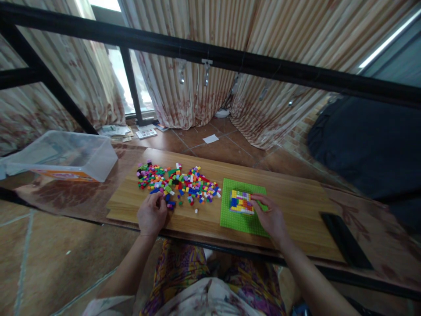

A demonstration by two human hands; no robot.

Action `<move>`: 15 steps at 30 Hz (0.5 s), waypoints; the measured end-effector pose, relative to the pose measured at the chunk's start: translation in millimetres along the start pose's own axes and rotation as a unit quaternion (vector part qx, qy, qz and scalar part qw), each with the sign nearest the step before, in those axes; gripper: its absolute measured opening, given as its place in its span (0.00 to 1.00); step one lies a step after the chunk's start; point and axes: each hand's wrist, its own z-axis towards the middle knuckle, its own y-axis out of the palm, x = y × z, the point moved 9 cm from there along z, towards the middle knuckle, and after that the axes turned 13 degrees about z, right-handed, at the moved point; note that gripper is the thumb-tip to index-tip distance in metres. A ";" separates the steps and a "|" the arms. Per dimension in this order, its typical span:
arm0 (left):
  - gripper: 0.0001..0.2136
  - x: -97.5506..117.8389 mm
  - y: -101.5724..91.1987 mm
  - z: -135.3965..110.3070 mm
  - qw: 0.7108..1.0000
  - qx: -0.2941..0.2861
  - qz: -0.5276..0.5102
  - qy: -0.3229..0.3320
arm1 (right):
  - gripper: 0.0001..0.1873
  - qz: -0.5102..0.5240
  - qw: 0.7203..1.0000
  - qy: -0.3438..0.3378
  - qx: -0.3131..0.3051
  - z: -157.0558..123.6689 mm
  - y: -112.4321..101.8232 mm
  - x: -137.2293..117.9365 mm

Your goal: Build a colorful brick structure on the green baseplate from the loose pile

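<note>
On the wooden board [296, 206], the left hand [151, 214] curls its fingers at the edge of the brick pile [179, 184], can't tell if it's gripping one. The right hand [271, 217] is open, holding nothing, fingertips [255, 198] touching the brick block [241, 202] just left of them.

Left hand [151, 215] rests knuckles up on wooden board [296, 206], fingers [160, 198] curled into near edge of loose pile of small coloured bricks [179, 184]; grip on any brick hidden. One pale brick [196, 211] lies alone, just right of those fingers. Right hand [271, 218] sits on green baseplate [241, 221], fingertips [255, 198] touching right edge of flat multicoloured brick block [241, 202] built on plate. Clear plastic tub [66, 156] on its side, well left of left-hand fingers. Black strip [345, 239] on board, well right of right-hand fingers. Striped curtains [197, 92] behind, black frame bar [210, 55] across top.
</note>
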 end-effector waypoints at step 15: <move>0.11 -0.7 0.8 0.1 1.000 -0.009 0.006 -0.010 | 0.34 0.019 0.987 0.142 0.078 -6.9 15.1 47.2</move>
